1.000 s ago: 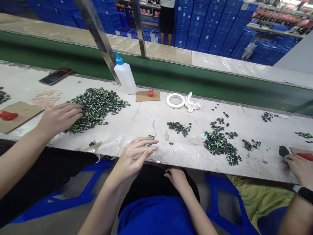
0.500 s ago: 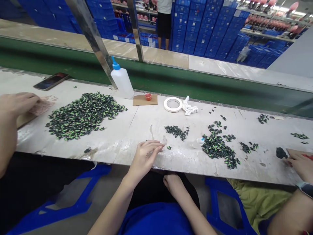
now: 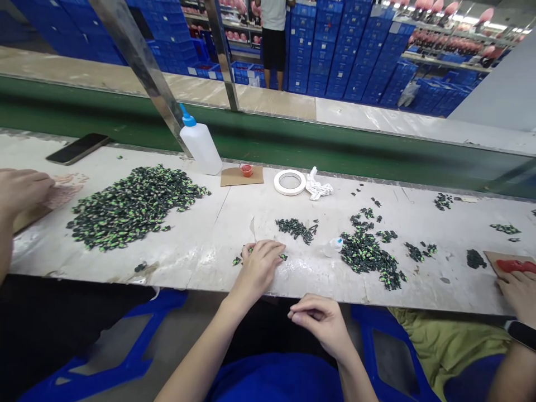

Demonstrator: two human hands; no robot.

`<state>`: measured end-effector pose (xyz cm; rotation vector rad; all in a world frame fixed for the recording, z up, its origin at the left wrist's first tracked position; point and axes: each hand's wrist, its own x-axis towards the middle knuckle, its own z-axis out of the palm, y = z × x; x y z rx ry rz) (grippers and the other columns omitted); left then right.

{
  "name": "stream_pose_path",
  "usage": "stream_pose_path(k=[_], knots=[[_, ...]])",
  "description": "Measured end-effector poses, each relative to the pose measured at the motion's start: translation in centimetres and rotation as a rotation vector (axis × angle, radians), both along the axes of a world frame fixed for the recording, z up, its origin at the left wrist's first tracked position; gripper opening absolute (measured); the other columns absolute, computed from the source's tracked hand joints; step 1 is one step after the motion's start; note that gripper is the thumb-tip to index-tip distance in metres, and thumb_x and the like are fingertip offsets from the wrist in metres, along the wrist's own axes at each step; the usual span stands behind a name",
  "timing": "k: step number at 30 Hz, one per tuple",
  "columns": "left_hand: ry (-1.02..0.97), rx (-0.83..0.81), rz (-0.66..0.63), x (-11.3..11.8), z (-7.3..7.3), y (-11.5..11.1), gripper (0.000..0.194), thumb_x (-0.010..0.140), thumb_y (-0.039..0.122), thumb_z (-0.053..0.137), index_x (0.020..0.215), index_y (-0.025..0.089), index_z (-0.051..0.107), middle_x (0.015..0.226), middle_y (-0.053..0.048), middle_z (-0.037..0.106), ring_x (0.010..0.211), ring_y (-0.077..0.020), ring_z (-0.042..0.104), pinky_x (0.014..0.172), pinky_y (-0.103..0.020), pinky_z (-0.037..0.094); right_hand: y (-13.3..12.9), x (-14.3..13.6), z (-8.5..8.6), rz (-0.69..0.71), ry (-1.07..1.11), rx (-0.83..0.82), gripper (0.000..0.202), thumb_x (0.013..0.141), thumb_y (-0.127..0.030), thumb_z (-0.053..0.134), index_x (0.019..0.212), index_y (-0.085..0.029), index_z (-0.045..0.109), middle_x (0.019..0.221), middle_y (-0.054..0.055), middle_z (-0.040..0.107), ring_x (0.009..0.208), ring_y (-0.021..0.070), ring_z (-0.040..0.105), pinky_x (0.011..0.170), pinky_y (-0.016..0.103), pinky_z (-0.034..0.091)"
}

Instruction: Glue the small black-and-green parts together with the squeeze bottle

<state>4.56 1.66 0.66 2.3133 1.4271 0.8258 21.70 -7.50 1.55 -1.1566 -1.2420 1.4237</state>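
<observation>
My left hand (image 3: 262, 259) lies palm down on the table, its fingers extended over a few small black-and-green pieces (image 3: 237, 261) that show around its edges. Whatever is under the palm is hidden. Just behind it a thin translucent strip (image 3: 252, 226) stands up from the tabletop. Over my lap, at the table's front edge, my right hand (image 3: 321, 321) is closed with thumb and fingertips together; anything between them is too small to make out. A little heap of dark pieces (image 3: 295, 229) and a small blue-tipped bottle (image 3: 334, 247) lie beyond my hands.
Large piles of black-and-green pieces lie left (image 3: 134, 209) and right (image 3: 368, 254). At the back stand a white bottle (image 3: 201, 148), cardboard (image 3: 230, 177) with a red cup (image 3: 247, 170), a tape roll (image 3: 275, 183) and crumpled tissue (image 3: 318, 190). Co-workers' hands (image 3: 23, 190) work at both sides.
My left hand has turned palm down over the small pieces; the strip by its fingertips no longer shows. My right hand has risen from my lap toward the table edge.
</observation>
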Motion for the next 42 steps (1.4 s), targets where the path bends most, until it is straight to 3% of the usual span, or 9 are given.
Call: stream_pose_path(k=[3,6,13,17,21,24,29,36,42], knots=[[0.050,0.008,-0.011,0.3,-0.3,0.2,0.024,0.087,0.007,0.051,0.099,0.020,0.067,0.109,-0.010,0.070,0.105,-0.0269,0.057,0.087,-0.045,0.034,1.5,0.3,-0.1,-0.137,0.154,-0.094,0.024,0.059,-0.041,0.085,0.074,-0.024,0.078,0.067,0.003,0.073,0.064,0.0205,0.072,0.064,0.032,0.061],[0.040,0.001,0.004,0.5,-0.5,0.5,0.020,0.086,0.006,0.054,0.089,0.020,0.068,0.107,-0.010,0.069,0.105,-0.0272,0.056,0.086,-0.045,0.036,2.5,0.5,-0.5,-0.220,0.177,-0.100,0.031,0.055,-0.042,0.087,0.076,-0.021,0.078,0.065,0.004,0.073,0.065,0.0231,0.073,0.068,0.037,0.062],[-0.197,-0.174,-0.015,0.5,-0.1,0.6,0.015,0.083,0.008,0.056,0.082,0.020,0.066,0.087,-0.005,0.071,0.091,-0.0232,0.062,0.082,-0.039,0.046,4.0,0.1,-0.8,-0.361,0.097,0.017,0.031,0.069,-0.051,0.075,0.072,-0.019,0.072,0.067,0.003,0.070,0.059,0.0155,0.066,0.048,0.023,0.056],[-0.451,-0.291,-0.001,0.5,0.6,-0.4,0.012,0.084,0.017,0.058,0.088,0.020,0.069,0.089,-0.005,0.070,0.085,-0.0199,0.067,0.078,-0.034,0.053,4.2,-0.1,-0.8,-0.406,0.038,0.001,0.031,0.075,-0.050,0.070,0.082,-0.020,0.073,0.074,0.004,0.070,0.066,0.0172,0.067,0.053,0.026,0.058],[-0.580,-0.332,0.001,0.7,1.3,-1.7,0.014,0.084,0.024,0.060,0.092,0.020,0.071,0.092,-0.006,0.071,0.089,-0.0199,0.068,0.080,-0.033,0.055,4.1,-0.2,-0.4,-0.358,-0.096,0.092,0.032,0.080,-0.048,0.064,0.091,-0.021,0.075,0.088,0.006,0.070,0.070,0.0160,0.066,0.063,0.028,0.059],[-0.594,-0.333,-0.005,0.8,1.5,-2.3,0.015,0.084,0.024,0.061,0.094,0.020,0.072,0.092,-0.007,0.072,0.090,-0.0202,0.068,0.081,-0.033,0.056,3.9,-0.3,-0.2,-0.339,-0.153,0.105,0.030,0.080,-0.044,0.065,0.097,-0.020,0.074,0.083,0.005,0.071,0.070,0.0167,0.067,0.067,0.030,0.060],[-0.559,-0.269,-0.061,0.5,1.8,-2.4,0.016,0.087,0.022,0.059,0.093,0.020,0.073,0.086,-0.007,0.073,0.086,-0.0209,0.066,0.077,-0.034,0.055,3.8,-0.4,0.0,-0.338,-0.216,0.085,0.023,0.078,-0.040,0.068,0.085,-0.019,0.074,0.079,0.006,0.074,0.072,0.0206,0.070,0.071,0.034,0.060],[-0.530,-0.244,-0.138,0.2,2.0,-2.4,0.016,0.087,0.020,0.058,0.094,0.020,0.073,0.083,-0.007,0.073,0.083,-0.0206,0.065,0.073,-0.033,0.054,3.7,-0.4,0.7,-0.280,-0.226,0.090,0.019,0.079,-0.036,0.067,0.083,-0.020,0.075,0.084,0.006,0.075,0.078,0.0222,0.071,0.074,0.034,0.059],[-0.573,-0.355,-0.140,0.1,2.4,-2.5,0.014,0.085,0.019,0.060,0.091,0.021,0.073,0.085,-0.006,0.071,0.084,-0.0194,0.066,0.076,-0.032,0.055,3.8,-0.4,1.0,-0.251,-0.173,0.128,0.016,0.076,-0.035,0.070,0.076,-0.019,0.075,0.080,0.006,0.076,0.076,0.0213,0.072,0.072,0.032,0.059]])
